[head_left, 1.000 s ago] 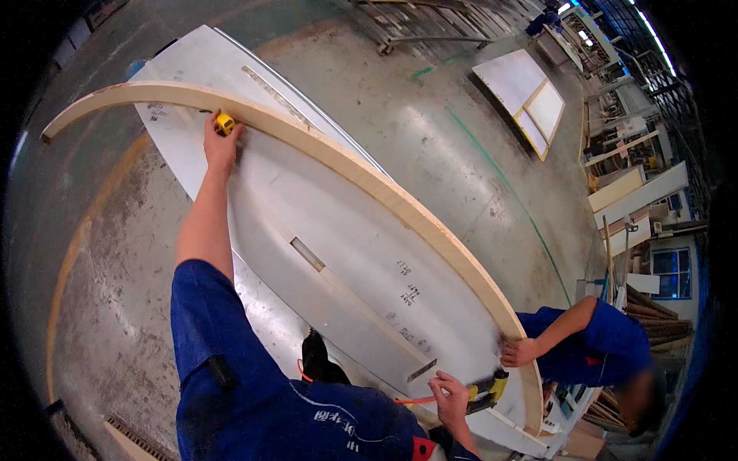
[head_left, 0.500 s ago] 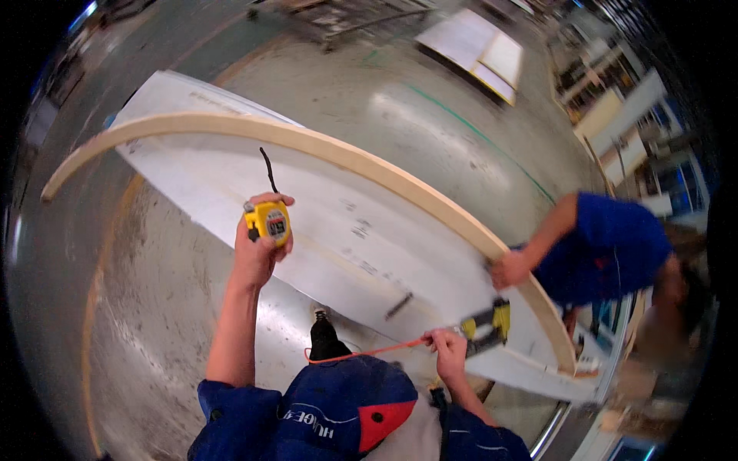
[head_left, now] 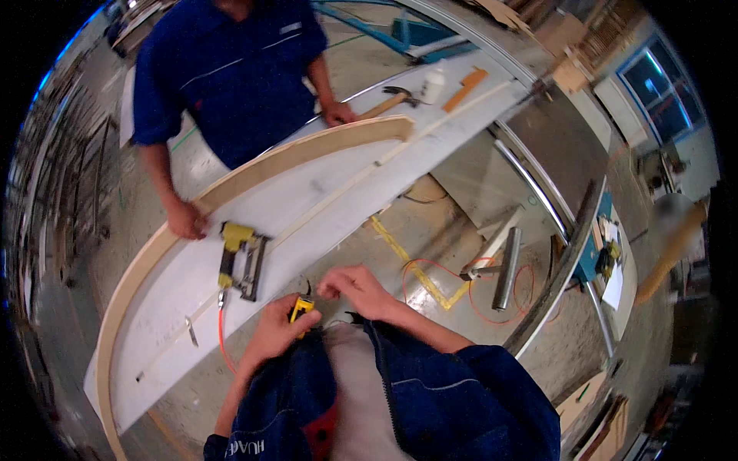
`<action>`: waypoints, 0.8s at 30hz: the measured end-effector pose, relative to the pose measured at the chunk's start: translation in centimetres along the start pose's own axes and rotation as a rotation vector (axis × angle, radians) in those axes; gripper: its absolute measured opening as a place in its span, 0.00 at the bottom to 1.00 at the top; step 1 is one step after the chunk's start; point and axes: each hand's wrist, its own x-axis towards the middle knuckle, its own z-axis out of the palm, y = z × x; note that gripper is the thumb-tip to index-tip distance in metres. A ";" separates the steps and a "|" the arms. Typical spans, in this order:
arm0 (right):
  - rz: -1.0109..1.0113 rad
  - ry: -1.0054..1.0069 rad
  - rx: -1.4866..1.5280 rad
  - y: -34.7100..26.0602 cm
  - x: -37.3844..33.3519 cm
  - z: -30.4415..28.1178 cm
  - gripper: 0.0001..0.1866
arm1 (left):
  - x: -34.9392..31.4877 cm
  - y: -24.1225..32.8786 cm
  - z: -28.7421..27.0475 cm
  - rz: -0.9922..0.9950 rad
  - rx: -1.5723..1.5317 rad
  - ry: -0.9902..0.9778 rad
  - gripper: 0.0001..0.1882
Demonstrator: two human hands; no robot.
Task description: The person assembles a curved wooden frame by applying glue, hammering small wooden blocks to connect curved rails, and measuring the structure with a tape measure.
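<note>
My left hand (head_left: 277, 326) is wrapped round a yellow tape measure (head_left: 302, 310), close to my jacket. Just right of it is my right hand (head_left: 354, 292), its fingers curled in; whatever they may hold is hidden. A yellow-green and black nail gun (head_left: 231, 257) with an orange air hose (head_left: 222, 338) lies on the long white board (head_left: 307, 211), left of my hands. Along that board curves a bent wooden strip (head_left: 138, 269). A co-worker's hand (head_left: 187, 220) rests on the strip, and their other hand (head_left: 338, 114) is by its far end.
A hammer (head_left: 384, 104), a white bottle (head_left: 434, 86) and an orange-brown wood piece (head_left: 465, 89) lie at the board's far end. On the right are metal rails (head_left: 538, 184), a metal cylinder (head_left: 506, 269) and looped orange hose (head_left: 470, 307) on the floor.
My right hand has let go of the nail gun, now on the board. My left hand has brought the tape measure in to my body. The view has swung right, toward the co-worker.
</note>
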 end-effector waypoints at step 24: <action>0.185 0.251 0.223 -8.7 9.5 -31.5 0.08 | 29.3 6.7 3.4 0.246 0.064 0.145 0.14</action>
